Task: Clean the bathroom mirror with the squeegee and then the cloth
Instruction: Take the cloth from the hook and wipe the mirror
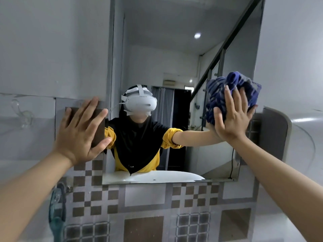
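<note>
Cloth stage. Right hand (232, 117) presses the blue cloth (244, 84) onto the mirror (157, 49) at its right edge, fingers straight. Left hand (78, 133) lies splayed on the wall tile (99, 127), grasping nothing. Squeegee in neither hand, so likely done. Most of the glass probably remains.

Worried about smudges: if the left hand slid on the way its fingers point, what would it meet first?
Probably the mirror, at its left edge: the left hand lies flat on the brown tile, fingertips right beside the glass.

glossy glass mirror (174, 67), nubby blue cloth (244, 86)
</note>
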`<state>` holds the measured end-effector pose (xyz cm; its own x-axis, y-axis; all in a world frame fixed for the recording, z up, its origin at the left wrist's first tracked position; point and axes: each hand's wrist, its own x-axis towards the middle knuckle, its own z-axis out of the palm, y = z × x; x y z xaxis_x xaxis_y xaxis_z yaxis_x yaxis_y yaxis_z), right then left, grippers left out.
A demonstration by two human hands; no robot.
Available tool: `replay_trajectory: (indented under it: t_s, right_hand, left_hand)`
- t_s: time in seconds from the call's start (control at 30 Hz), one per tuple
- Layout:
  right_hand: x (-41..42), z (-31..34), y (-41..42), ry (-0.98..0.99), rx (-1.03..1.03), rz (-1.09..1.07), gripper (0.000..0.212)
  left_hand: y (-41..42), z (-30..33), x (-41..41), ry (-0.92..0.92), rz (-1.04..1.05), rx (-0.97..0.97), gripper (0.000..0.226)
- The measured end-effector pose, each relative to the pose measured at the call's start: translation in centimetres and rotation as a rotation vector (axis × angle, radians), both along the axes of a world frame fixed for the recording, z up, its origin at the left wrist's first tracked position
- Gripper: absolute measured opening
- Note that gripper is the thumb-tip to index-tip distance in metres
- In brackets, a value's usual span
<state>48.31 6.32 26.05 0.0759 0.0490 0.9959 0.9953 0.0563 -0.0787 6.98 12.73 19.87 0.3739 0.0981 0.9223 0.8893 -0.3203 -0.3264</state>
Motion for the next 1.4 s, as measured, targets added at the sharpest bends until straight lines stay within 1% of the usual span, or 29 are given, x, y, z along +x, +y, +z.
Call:
replay_trajectory:
  t_s: [0.1,0.17,0.33,0.4,0.57,0.73,0.83,0.93,1.1,1.17,1.3,1.4]
  right_hand:
    - [0.4,-1.6,0.4,0.098,0.078,0.107,0.058]
    - [0.2,-2.9,0.7,0.154,0.090,0.135,0.058]
    - [-3.1,-5.0,0.6,0.230,-0.011,0.058,0.060]
    - [-5.0,-5.3,0.5,0.238,-0.047,0.028,0.061]
    - [-11.0,-5.5,0.9,0.196,-0.068,0.101,0.061]
    - [-16.9,-3.8,1.5,0.188,-0.059,0.150,0.062]
    - [-19.5,-2.6,1.8,0.125,-0.044,0.164,0.062]
    - [-21.4,-1.4,1.9,0.017,-0.074,0.176,0.061]
    - [-23.9,-1.0,2.2,-0.263,-0.077,0.178,0.057]
    - [-24.2,-1.3,2.3,-0.345,-0.071,0.166,0.056]
    - [-23.5,-1.8,2.1,-0.426,-0.057,0.144,0.055]
    - [-22.1,-3.2,2.1,-0.549,-0.069,0.114,0.054]
  left_hand:
    - [0.0,-0.6,0.0,-0.029,0.029,-0.019,0.075]
    - [0.0,-1.2,0.1,-0.055,0.055,-0.027,0.073]
    - [0.1,-1.6,0.2,-0.074,0.072,-0.015,0.072]
    - [0.1,-1.6,0.2,-0.066,0.075,-0.009,0.071]
    - [0.1,-1.6,0.2,-0.070,0.071,-0.011,0.065]
    - [-0.1,-1.6,0.0,-0.055,0.059,-0.018,0.063]
    - [0.0,-1.6,-0.2,-0.036,0.039,-0.028,0.064]
    - [0.1,-1.5,-0.3,-0.040,0.027,-0.024,0.064]
    - [-0.1,-1.7,-0.5,-0.069,-0.008,-0.038,0.064]
    - [0.0,-1.7,-0.5,-0.066,-0.018,-0.035,0.064]
    - [-0.1,-1.5,-0.3,-0.063,-0.007,-0.033,0.063]
    - [0.0,-1.6,-0.4,-0.056,-0.002,-0.023,0.063]
